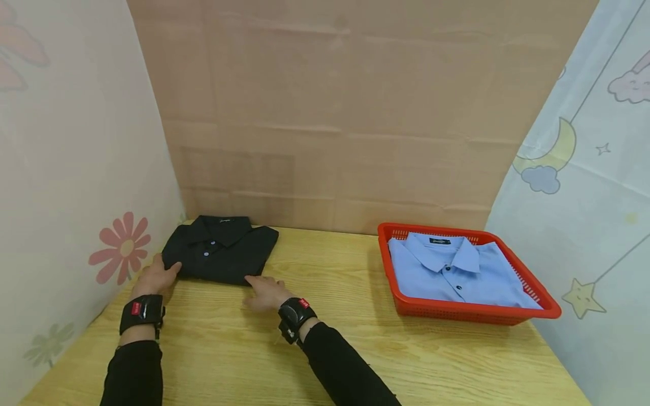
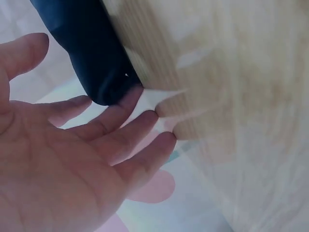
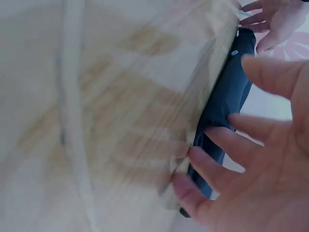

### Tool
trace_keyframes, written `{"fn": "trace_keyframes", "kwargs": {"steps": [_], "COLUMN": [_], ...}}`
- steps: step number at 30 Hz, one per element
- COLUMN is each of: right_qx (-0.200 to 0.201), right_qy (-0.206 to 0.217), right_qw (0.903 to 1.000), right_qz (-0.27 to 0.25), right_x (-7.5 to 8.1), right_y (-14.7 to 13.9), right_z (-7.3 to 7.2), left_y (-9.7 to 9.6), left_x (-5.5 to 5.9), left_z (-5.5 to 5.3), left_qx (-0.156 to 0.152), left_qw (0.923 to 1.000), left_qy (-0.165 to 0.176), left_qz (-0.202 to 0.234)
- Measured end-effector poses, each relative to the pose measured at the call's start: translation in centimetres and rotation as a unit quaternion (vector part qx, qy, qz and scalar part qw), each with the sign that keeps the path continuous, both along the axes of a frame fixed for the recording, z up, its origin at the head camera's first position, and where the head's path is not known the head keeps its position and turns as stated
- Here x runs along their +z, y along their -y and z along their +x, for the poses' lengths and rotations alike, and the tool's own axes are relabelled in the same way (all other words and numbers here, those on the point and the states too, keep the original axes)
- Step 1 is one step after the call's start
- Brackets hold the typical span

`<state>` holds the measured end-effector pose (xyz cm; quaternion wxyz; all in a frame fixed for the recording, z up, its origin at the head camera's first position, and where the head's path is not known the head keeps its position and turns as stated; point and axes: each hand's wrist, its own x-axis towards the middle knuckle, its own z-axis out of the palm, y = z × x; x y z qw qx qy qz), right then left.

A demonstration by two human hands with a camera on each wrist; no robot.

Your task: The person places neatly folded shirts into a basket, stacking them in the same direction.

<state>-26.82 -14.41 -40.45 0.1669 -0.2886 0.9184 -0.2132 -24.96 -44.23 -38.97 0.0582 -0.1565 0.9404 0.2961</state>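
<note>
A folded black shirt (image 1: 223, 256), collar toward the back, lies at the far left of the wooden table. My left hand (image 1: 154, 277) is at its near left corner; the left wrist view shows the fingers (image 2: 126, 137) spread and loosely extended, one fingertip at the dark cloth (image 2: 99, 58). At the near right corner is my right hand (image 1: 267, 292). In the right wrist view its fingers (image 3: 231, 145) are slightly bent, with the tips against the shirt's edge (image 3: 219, 116) and the thumb apart. Neither hand visibly pinches the cloth.
On the right of the table (image 1: 325, 349) stands a red plastic basket (image 1: 472, 313) holding a folded light blue shirt (image 1: 431, 285). A brown paper-covered wall (image 1: 330, 113) rises behind, and a flower-patterned wall covering (image 1: 76, 169) borders the left side close to my left hand.
</note>
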Motion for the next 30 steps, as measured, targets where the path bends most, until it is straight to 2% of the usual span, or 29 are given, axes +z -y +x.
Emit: {"fn": "trace_keyframes", "kwargs": {"steps": [3, 6, 8, 11, 15, 18, 20, 22, 26, 28, 30], "right_qx": [-0.026, -0.050, -0.061, -0.066, -0.103, -0.136, -0.150, -0.162, -0.173, -0.171, -0.170], "right_qy": [0.049, 0.113, 0.146, 0.157, 0.148, 0.132, 0.121, 0.116, 0.104, 0.100, 0.094], "right_qw": [0.9959, 0.9807, 0.9696, 0.9639, 0.9534, 0.9436, 0.9405, 0.9380, 0.9429, 0.9499, 0.9563], "right_qz": [-0.072, -0.151, -0.186, -0.205, -0.242, -0.271, -0.279, -0.284, -0.265, -0.242, -0.219], "right_x": [-0.4, -0.9, -1.1, -1.3, -1.4, -1.5, -1.5, -1.5, -1.2, -1.0, -0.8], "right_y": [0.0, 0.0, 0.0, 0.0, -0.3, -0.7, -1.0, -1.2, -1.3, -1.2, -1.1], "right_z": [-0.4, -0.7, -0.8, -0.8, -0.9, -1.0, -1.0, -0.9, -0.9, -0.9, -0.9], "left_y": [-0.2, -0.4, -0.5, -0.6, -0.3, 0.1, 0.4, 0.6, 0.5, 0.3, 0.3], "left_x": [0.1, 0.2, 0.1, 0.1, 0.0, 0.1, 0.3, 0.3, 0.3, 0.2, 0.2], "left_z": [0.0, 0.0, 0.1, 0.2, 0.4, 0.5, 0.6, 0.7, 0.8, 0.8, 0.7], "left_qx": [-0.013, -0.019, -0.012, 0.000, 0.008, 0.006, 0.008, 0.016, 0.038, 0.032, 0.012], "left_qw": [0.9998, 0.9993, 0.9994, 0.9984, 0.9955, 0.9962, 0.9969, 0.9973, 0.9959, 0.9967, 0.9971], "left_qy": [0.002, 0.001, -0.007, -0.037, -0.075, -0.071, -0.061, -0.053, -0.058, -0.049, -0.040], "left_qz": [-0.016, -0.031, -0.033, -0.043, -0.057, -0.050, -0.048, -0.048, -0.058, -0.056, -0.064]}}
